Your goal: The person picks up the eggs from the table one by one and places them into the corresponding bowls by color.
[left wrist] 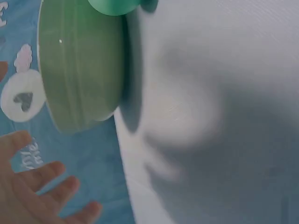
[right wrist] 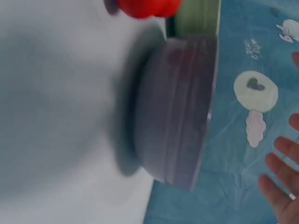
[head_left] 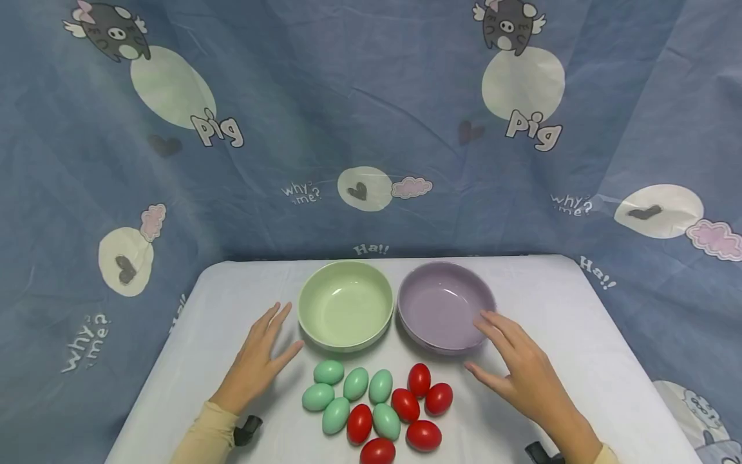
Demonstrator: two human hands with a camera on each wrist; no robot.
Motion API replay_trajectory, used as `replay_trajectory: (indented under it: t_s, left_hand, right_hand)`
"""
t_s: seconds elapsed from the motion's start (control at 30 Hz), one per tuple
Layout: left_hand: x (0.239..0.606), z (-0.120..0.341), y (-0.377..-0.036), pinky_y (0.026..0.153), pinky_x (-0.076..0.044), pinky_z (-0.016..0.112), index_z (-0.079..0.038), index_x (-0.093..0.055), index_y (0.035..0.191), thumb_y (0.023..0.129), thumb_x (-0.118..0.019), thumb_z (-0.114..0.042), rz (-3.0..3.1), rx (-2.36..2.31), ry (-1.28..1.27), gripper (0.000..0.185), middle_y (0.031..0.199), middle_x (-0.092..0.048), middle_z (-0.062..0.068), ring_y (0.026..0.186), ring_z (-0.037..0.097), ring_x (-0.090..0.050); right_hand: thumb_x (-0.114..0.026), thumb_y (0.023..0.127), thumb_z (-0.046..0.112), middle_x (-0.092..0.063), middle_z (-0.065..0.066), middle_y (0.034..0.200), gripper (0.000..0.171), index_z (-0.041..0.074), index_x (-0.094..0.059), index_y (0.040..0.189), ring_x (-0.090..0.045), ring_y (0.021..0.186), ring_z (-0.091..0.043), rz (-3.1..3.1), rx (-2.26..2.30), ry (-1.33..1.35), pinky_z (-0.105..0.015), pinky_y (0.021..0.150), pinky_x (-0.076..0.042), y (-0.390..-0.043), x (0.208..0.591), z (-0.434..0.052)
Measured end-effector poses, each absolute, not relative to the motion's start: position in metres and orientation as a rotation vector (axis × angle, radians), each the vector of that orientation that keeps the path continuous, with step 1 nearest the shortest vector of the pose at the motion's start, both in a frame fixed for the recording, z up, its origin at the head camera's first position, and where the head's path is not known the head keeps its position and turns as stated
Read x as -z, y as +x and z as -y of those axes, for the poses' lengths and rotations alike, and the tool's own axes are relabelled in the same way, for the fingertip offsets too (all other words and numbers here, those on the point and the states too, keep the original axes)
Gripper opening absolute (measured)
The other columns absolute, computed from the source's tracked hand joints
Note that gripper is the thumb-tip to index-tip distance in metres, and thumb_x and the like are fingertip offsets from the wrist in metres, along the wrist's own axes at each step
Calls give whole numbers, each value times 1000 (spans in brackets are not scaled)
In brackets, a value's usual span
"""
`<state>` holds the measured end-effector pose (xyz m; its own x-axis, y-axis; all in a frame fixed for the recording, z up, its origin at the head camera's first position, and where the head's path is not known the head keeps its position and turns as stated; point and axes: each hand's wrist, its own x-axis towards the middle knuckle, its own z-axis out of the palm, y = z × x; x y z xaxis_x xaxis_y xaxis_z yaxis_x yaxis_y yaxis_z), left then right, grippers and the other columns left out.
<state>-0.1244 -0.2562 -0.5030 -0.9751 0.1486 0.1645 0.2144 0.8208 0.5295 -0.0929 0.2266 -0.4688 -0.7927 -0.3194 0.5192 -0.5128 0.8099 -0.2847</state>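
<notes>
Nearest us, left hand hovers just left of the green bowl, right hand well right of it, beside the purple bowl; both spread wide! Six green eggs lie before the green bowl, six red eggs (gleaming, these) mostly to its front right.

You face a blue cloth printed with winged grey pigs and pink clouds, hanging behind your white bench.

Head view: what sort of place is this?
Probably a staged tabletop setup: a pig-print cloth backdrop hangs behind a white tabletop, where a green bowl and purple bowl sit side by side.
</notes>
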Motion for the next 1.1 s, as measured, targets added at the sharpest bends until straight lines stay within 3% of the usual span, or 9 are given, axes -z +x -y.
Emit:
replay_trajectory:
  t_s: [0.17, 0.3, 0.4, 0.53, 0.63, 0.8, 1.1]
  left_hand:
    - [520, 258, -133, 121, -33, 67, -22, -26, 165, 104, -60, -43, 2805, 1141, -276, 73, 167, -32, 15, 153, 42, -34]
    - [534, 257, -140, 119, -40, 60, -16, -27, 164, 106, -58, -34, 2717, 1354, -273, 68, 165, -35, 17, 148, 43, -42]
    - [540, 253, -145, 118, -42, 59, -17, -26, 164, 108, -55, -34, 2680, 1473, -221, 66, 166, -36, 18, 146, 42, -46]
    - [545, 248, -149, 119, -41, 60, -18, -24, 165, 108, -52, -37, 2647, 1627, -123, 66, 166, -35, 19, 147, 42, -46]
    - [548, 245, -152, 121, -38, 55, -16, -23, 165, 108, -52, -37, 2601, 1756, -67, 67, 167, -33, 18, 149, 40, -43]
    - [554, 243, -154, 123, -37, 44, -20, -22, 166, 108, -53, -37, 2532, 1894, 0, 67, 170, -32, 11, 152, 33, -40]
    - [562, 240, -156, 127, -29, 57, -23, -29, 164, 108, -53, -37, 2499, 1940, -7, 62, 170, -31, 10, 157, 37, -29]
  right_hand:
    - [-83, 86, 45, -69, 0, 132, 57, 14, -68, 131, -66, 121, -19, 2507, -723, 693, -3, 112, -33, -83, 487, -218]
    - [-92, 78, 33, -71, 4, 128, 58, 18, -69, 129, -69, 117, -15, 2546, -774, 743, 0, 110, -34, -75, 506, -208]
    - [-94, 74, 30, -71, 7, 127, 61, 23, -68, 130, -69, 115, -13, 2582, -801, 767, -5, 106, -44, -70, 519, -204]
    - [-92, 77, 32, -72, 8, 125, 58, 21, -69, 129, -69, 115, -12, 2635, -865, 794, -26, 98, -60, -68, 531, -199]
    - [-92, 78, 34, -72, 10, 125, 57, 19, -70, 128, -70, 114, -11, 2685, -900, 790, -34, 94, -63, -67, 537, -195]
    - [-88, 81, 41, -70, 15, 127, 54, 21, -70, 127, -69, 115, -11, 2760, -924, 779, -35, 97, -62, -67, 543, -191]
    - [-86, 84, 40, -70, 18, 120, 46, 25, -70, 124, -68, 109, -7, 2863, -986, 772, -32, 97, -62, -67, 544, -187]
